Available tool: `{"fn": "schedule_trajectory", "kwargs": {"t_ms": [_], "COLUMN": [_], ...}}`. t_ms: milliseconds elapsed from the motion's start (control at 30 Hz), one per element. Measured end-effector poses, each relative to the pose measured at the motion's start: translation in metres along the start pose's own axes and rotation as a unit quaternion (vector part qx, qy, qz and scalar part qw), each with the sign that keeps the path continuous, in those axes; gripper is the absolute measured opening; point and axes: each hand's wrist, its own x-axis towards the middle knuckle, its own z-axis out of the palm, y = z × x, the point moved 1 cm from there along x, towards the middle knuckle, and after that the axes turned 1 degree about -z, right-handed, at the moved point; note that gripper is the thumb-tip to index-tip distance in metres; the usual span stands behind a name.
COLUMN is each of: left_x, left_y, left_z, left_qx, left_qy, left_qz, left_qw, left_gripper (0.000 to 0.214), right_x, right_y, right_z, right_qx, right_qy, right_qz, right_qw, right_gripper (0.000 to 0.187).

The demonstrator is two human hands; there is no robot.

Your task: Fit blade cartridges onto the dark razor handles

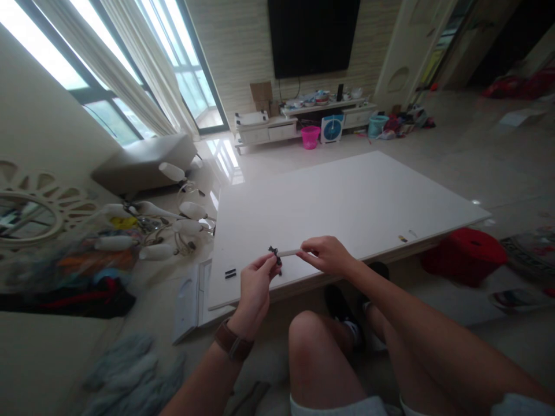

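My left hand (255, 283) pinches a small black part (274, 255) just above the near edge of a large white table (347, 196). My right hand (326, 254) is closed on a thin white stick (288, 252) whose left end meets the black part. Both hands are close together, over the table's front edge. A brown strap sits on my left wrist. Two small black pieces (230, 273) lie on the table left of my left hand.
A chandelier with white shades (160, 222) lies on the floor at the left. A red stool (466, 254) stands under the table's right side. Far off are a TV cabinet (303, 118), a pink bucket (310, 137) and a grey ottoman (143, 162). My knees are below.
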Motion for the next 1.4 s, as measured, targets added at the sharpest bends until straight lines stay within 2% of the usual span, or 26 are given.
{"fn": "schedule_trajectory", "kwargs": {"t_ms": [133, 233, 333, 400, 533, 633, 767, 933, 1067, 1167, 1267, 1333, 1400], "left_x": [0.0017, 0.0021, 0.0023, 0.0032, 0.0051, 0.0043, 0.0034, 0.0051, 0.0048, 0.0045, 0.0040, 0.0036, 0.0033], "left_y": [0.0008, 0.0024, 0.0039, 0.0040, 0.0035, 0.0036, 0.0031, 0.0020, 0.0028, 0.0028, 0.0023, 0.0025, 0.0029], "left_z": [-0.0023, -0.0033, -0.0036, -0.0044, -0.0064, -0.0065, -0.0059, -0.0072, -0.0063, -0.0057, -0.0053, -0.0051, -0.0051], "left_qx": [0.031, 0.083, 0.143, 0.164, 0.180, 0.181, 0.176, 0.163, 0.165, 0.137, 0.116, 0.121, 0.126], "left_qy": [0.002, -0.012, -0.024, -0.021, -0.013, -0.015, -0.025, -0.018, -0.019, -0.014, -0.018, -0.021, -0.018], "left_qz": [0.007, 0.049, 0.095, 0.103, 0.111, 0.110, 0.107, 0.099, 0.098, 0.077, 0.049, 0.052, 0.060], "left_qw": [0.999, 0.995, 0.985, 0.981, 0.977, 0.977, 0.978, 0.982, 0.981, 0.987, 0.992, 0.991, 0.990], "left_gripper": [0.023, 0.026, 0.030, 0.031, 0.031, 0.032, 0.032, 0.033, 0.035, 0.034, 0.034, 0.034, 0.033], "right_x": [-0.0019, -0.0042, -0.0044, -0.0034, -0.0024, -0.0032, -0.0033, -0.0021, -0.0011, -0.0012, -0.0016, -0.0018, -0.0021], "right_y": [-0.0018, -0.0042, -0.0029, -0.0008, 0.0010, 0.0007, 0.0013, -0.0018, -0.0021, -0.0007, 0.0020, 0.0031, 0.0025], "right_z": [-0.0037, -0.0070, -0.0073, -0.0049, 0.0001, -0.0021, -0.0061, -0.0046, -0.0056, -0.0059, -0.0074, -0.0075, -0.0064], "right_qx": [-0.004, -0.003, -0.004, -0.008, -0.007, -0.003, 0.005, 0.016, 0.005, 0.005, 0.007, 0.005, 0.006], "right_qy": [-0.034, -0.054, -0.018, -0.001, -0.036, -0.051, -0.021, -0.050, -0.012, -0.034, -0.015, -0.004, -0.025], "right_qz": [-0.047, -0.090, -0.068, -0.041, -0.042, -0.077, -0.063, -0.089, -0.067, -0.085, -0.074, -0.053, -0.059], "right_qw": [0.998, 0.994, 0.997, 0.999, 0.998, 0.996, 0.998, 0.995, 0.998, 0.996, 0.997, 0.999, 0.998], "right_gripper": [0.036, 0.033, 0.033, 0.034, 0.036, 0.035, 0.036, 0.035, 0.035, 0.035, 0.035, 0.037, 0.037]}}
